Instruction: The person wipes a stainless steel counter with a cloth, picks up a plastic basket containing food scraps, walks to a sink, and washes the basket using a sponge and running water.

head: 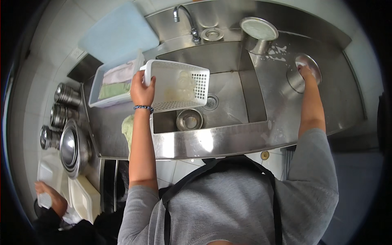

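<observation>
My left hand grips the near-left rim of a white perforated plastic basket, tilted over the left part of the steel sink. Several translucent round pieces lie inside it. On the drainboard at the right, my right hand reaches into a steel pot, its fingers around something whitish that is mostly hidden. A steel bowl rests in the sink near its front wall, below the basket. Behind, a larger steel pot with whitish liquid stands beside the sink.
A faucet rises behind the sink. To the left are a plastic bin with folded cloths, its blue lid, a green cloth, steel canisters and stacked bowls. Another person's hand is by white baskets at the lower left.
</observation>
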The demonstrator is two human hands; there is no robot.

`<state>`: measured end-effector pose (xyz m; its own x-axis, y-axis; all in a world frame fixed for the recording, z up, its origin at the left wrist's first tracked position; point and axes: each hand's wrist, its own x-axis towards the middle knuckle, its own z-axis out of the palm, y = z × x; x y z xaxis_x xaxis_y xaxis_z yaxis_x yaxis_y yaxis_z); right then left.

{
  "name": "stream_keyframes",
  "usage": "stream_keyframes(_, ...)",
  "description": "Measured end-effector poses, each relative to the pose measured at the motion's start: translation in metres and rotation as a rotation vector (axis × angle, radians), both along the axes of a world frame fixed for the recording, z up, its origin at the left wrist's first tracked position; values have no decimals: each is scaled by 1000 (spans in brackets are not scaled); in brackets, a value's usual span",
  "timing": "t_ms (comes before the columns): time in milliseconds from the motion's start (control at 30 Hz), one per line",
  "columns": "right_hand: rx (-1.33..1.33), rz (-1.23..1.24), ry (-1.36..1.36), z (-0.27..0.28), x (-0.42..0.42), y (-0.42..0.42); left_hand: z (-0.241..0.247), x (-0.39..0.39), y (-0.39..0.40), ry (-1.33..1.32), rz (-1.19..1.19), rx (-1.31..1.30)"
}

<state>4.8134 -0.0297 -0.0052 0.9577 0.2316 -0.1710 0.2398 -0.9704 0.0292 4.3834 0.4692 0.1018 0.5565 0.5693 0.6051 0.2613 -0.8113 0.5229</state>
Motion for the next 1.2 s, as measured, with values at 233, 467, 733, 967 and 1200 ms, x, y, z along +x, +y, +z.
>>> stream_keyframes(233, 101, -219, 307, 25, -26, 35, 27, -3, -34, 0, 136, -70)
stream_keyframes(467, -67, 316, 390, 48, -20, 11, 1, 0, -66, -247, 19, -469)
stream_keyframes(733, 302, 424, 382, 55, -14, -8, -31, 38, -189, -103, -159, -988)
stream_keyframes(967, 998, 330, 373, 142, -87, -37, -25, 45, -262, 67, -77, -197)
stream_keyframes(1200, 1650, 122, 674, 133, -196, -1, -6, 109, -341, 537, -800, 68)
